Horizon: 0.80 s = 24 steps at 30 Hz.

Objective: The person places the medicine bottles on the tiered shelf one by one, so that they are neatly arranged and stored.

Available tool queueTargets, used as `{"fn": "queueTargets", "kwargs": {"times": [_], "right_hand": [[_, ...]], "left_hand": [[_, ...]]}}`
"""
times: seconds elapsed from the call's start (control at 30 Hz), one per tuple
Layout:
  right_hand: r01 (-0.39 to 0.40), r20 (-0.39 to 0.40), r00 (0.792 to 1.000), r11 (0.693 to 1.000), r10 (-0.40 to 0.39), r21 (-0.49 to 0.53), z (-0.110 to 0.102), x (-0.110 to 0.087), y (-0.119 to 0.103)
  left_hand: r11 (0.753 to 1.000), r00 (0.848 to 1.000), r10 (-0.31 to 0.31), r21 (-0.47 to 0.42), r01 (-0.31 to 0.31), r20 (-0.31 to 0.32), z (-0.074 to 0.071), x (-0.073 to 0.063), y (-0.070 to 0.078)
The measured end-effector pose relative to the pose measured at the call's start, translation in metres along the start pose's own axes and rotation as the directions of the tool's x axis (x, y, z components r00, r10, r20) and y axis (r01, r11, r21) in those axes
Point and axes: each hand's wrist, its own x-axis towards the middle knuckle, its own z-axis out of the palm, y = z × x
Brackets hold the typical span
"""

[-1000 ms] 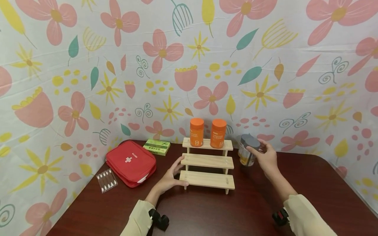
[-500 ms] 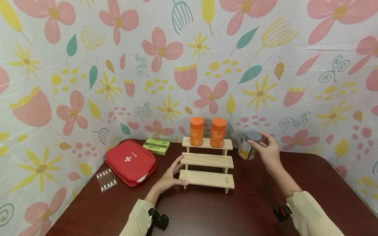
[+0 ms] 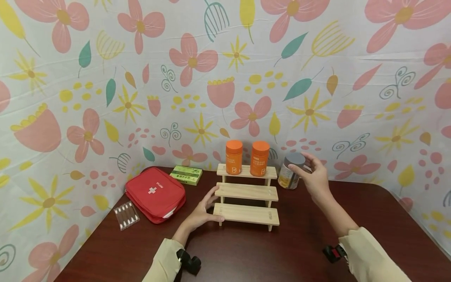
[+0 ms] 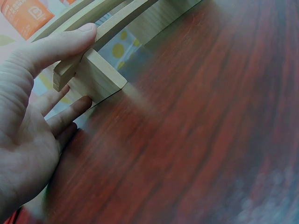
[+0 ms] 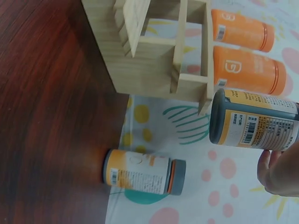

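My left hand (image 3: 201, 214) holds the left end of a three-step wooden display stand (image 3: 246, 213). Its thumb lies on the lowest board, and the other fingers (image 4: 70, 115) reach along the stand's side. To the right of the stand, my right hand (image 3: 315, 180) grips a grey-lidded bottle (image 3: 289, 172) with a yellow and white label. In the right wrist view this held bottle (image 5: 257, 119) is raised level with the top step. A similar bottle (image 5: 140, 171) stands on the table below; the held one mostly hides it in the head view.
Two orange bottles (image 3: 233, 157) stand on the top step. Left of the stand lie a red first-aid pouch (image 3: 156, 194), a green box (image 3: 186, 174) and a packet of cotton swabs (image 3: 126, 216). A floral cloth (image 3: 193, 98) hangs behind the dark table (image 3: 239, 258).
My right hand has lifted the grey-lidded bottle and brought it left, closer to the stand's top step. The left hand keeps its place on the stand.
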Motion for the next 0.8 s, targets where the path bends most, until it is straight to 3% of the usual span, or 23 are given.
{"fn": "queueTargets", "kwargs": {"times": [0.17,0.6,0.8], "right_hand": [[0.018,0.006,1.0,1.0,-0.018,0.01,0.006,-0.003,-0.007],[0.044,0.096,0.993,0.974,-0.067,0.224,0.038,-0.007,-0.018],[0.038,0.14,0.988,0.974,-0.071,0.224,0.055,-0.01,-0.022]], "left_hand": [[1.0,1.0,-0.01,0.0,0.01,0.0,0.0,0.0,-0.001],[1.0,1.0,-0.016,-0.008,0.016,-0.005,-0.001,-0.001,-0.001],[1.0,1.0,-0.022,-0.009,0.022,-0.011,0.0,0.0,-0.002]]}}
